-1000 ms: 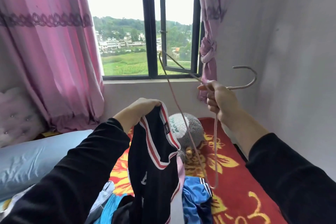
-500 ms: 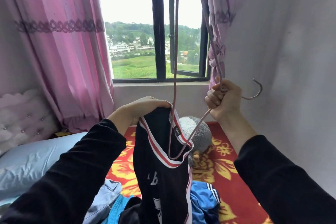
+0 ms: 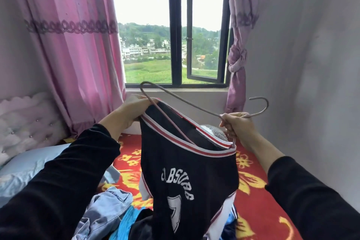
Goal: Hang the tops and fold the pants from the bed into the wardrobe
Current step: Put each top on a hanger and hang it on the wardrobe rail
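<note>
A black sleeveless jersey [image 3: 187, 177] with red-and-white trim and white lettering hangs in front of me over the bed. My left hand [image 3: 136, 108] grips its trimmed opening at the upper left. My right hand [image 3: 236, 125] is closed around the neck of a thin pink wire hanger [image 3: 183, 100], whose hook points right. One hanger arm runs down inside the jersey's opening; its left shoulder sticks out above the fabric near my left hand.
A heap of clothes lies below on the red floral bedspread [image 3: 253, 181]: pale denim [image 3: 105, 206], turquoise fabric [image 3: 126, 224]. A grey plush toy [image 3: 213, 132] sits behind the jersey. A blue pillow [image 3: 25, 163] and padded headboard lie left; wall right, open window ahead.
The hanger swung from upright down to nearly level and one arm went into the jersey's opening. Both hands spread the opening wider, turning the lettered front toward me.
</note>
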Action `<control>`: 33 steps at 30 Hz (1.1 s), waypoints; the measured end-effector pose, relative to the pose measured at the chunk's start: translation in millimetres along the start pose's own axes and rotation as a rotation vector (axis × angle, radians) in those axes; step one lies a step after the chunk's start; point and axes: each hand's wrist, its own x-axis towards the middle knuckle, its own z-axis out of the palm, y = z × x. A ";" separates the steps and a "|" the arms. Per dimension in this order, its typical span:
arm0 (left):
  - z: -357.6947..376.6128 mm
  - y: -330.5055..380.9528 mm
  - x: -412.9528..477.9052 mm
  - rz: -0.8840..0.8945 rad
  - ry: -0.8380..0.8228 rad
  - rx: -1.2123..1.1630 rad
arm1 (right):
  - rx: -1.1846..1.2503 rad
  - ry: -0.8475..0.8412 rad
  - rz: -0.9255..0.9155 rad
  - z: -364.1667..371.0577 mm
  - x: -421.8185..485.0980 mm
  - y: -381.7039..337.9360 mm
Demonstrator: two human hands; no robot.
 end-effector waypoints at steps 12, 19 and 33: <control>-1.4 -32.1 7.1 0.163 0.029 0.234 | -0.626 0.015 -0.118 -8.1 4.0 -32.2; 12.3 -7.5 8.7 0.238 0.152 0.187 | -0.682 -0.222 -0.159 6.5 7.7 -76.7; 23.0 -19.6 9.5 0.530 -0.114 0.526 | -0.485 -0.209 -0.183 19.8 13.0 -99.6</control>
